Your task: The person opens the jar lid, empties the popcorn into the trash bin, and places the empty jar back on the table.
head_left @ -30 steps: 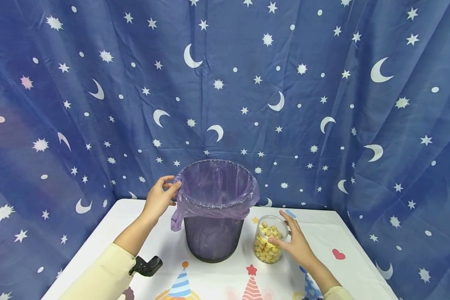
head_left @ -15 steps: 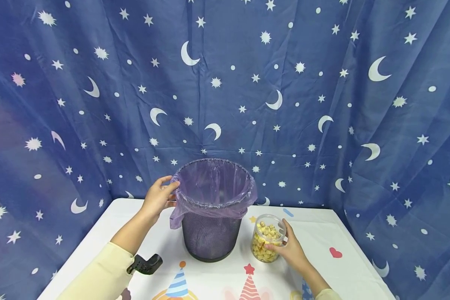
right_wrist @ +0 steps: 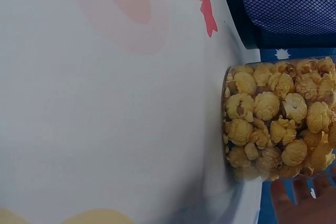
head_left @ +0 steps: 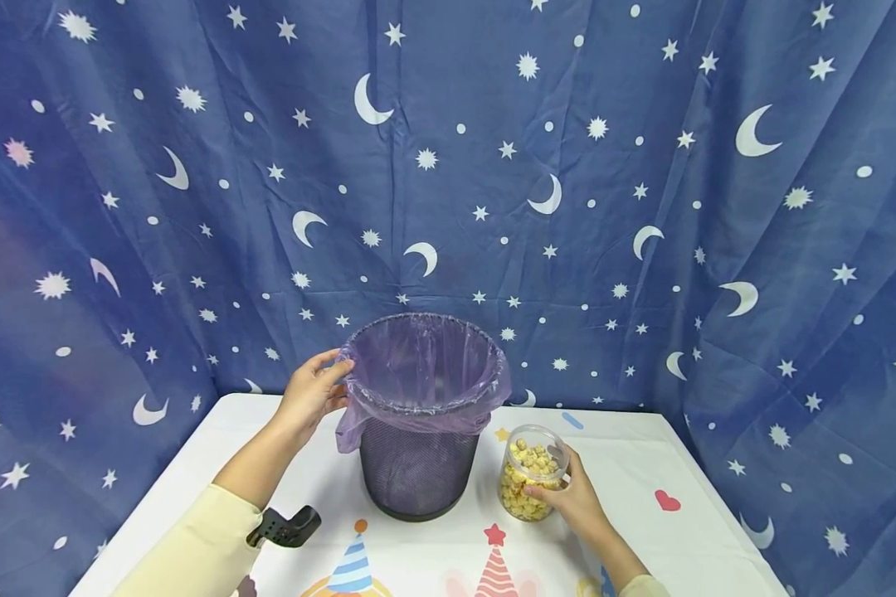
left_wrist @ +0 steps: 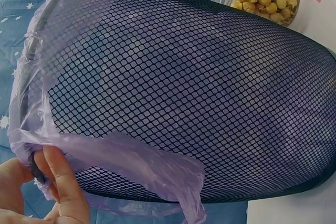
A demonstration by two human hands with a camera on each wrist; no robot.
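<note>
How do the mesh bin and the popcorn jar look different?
The mesh bin is dark and larger; the popcorn jar is clear and smaller. The bin carries a purple liner folded over its top, while the jar holds yellowish popcorn. Both stand upright on the white table.

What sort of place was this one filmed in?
Probably a makeshift filming booth: star-and-moon curtains hang behind and beside a white table with a bin and jar on it.

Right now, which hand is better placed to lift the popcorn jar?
Probably the right hand: its thumb and fingers already hold the popcorn jar. The left hand grips the purple bin liner at the rim, across the mesh wastebasket from the jar.
</note>
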